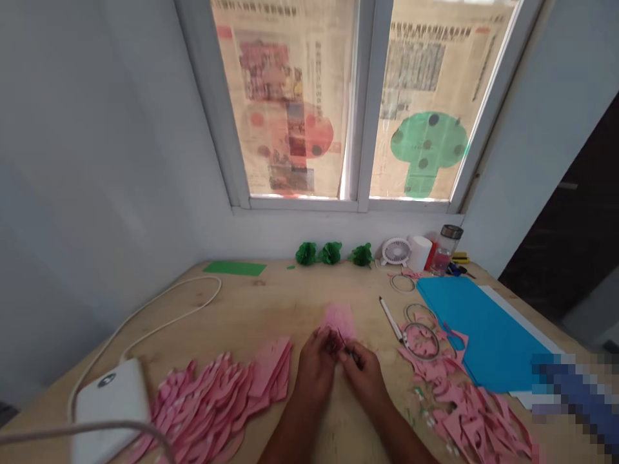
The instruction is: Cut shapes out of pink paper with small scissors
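Observation:
My left hand (pixel 319 353) is closed, its fingertips pinching a sheet of pink paper (pixel 337 314) above the middle of the table. Close beside it, my right hand (pixel 363 370) is closed on a small, thin dark tool (pixel 342 337), mostly hidden by the fingers; its kind is unclear. The two hands nearly touch at the fingertips. To the left lies a spread pile of pink paper pieces (pixel 207 399) with curved edges. A heap of pink paper scraps (pixel 476 415) is at the right.
Blue paper sheets (pixel 478 322) lie at the right, near a white pen (pixel 389 318) and metal rings (pixel 420 340). Green paper flowers (pixel 331 253), a small fan (pixel 396 251) and a bottle (pixel 445 250) line the wall. A white device (pixel 113 403) with a cable is front left.

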`<state>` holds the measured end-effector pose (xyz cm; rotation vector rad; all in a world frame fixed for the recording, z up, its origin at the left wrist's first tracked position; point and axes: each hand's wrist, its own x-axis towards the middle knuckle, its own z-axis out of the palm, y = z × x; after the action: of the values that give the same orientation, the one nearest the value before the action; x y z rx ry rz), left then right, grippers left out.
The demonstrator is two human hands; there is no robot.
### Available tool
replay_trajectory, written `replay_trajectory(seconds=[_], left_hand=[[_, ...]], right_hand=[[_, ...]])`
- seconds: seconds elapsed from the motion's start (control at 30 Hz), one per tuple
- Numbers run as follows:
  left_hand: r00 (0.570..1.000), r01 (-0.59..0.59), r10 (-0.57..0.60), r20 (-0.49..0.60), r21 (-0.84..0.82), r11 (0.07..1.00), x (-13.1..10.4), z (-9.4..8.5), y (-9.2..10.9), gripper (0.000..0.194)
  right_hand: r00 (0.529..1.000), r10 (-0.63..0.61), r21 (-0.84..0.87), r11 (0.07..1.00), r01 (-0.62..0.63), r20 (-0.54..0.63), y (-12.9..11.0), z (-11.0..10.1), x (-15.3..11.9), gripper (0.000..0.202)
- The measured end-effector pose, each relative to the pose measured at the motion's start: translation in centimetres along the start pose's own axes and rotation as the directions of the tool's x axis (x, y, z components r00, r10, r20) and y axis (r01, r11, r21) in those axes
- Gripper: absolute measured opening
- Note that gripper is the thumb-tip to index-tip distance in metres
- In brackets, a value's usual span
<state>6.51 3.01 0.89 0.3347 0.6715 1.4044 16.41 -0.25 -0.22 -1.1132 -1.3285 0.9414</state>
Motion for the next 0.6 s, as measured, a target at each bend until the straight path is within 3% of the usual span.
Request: replay_trajectory(seconds=[0.17, 0.6], left_hand=[[0.996, 0.081, -0.079, 0.033, -0.056, 0.995, 0.0, -0.2, 0.6, 0.019], [0.992, 0.100, -0.089, 0.089, -0.136, 0.986, 0.4, -1.2, 0.7, 0.014]], right_hand=[[0.996, 0.079, 0.024, 0.996, -0.080, 0.049, -0.7, -0.4, 0.0, 0.025], [0.990, 0.127, 0.057, 0.990, -0.131, 0.064, -0.8, -0.6, -0.1, 0.034]])
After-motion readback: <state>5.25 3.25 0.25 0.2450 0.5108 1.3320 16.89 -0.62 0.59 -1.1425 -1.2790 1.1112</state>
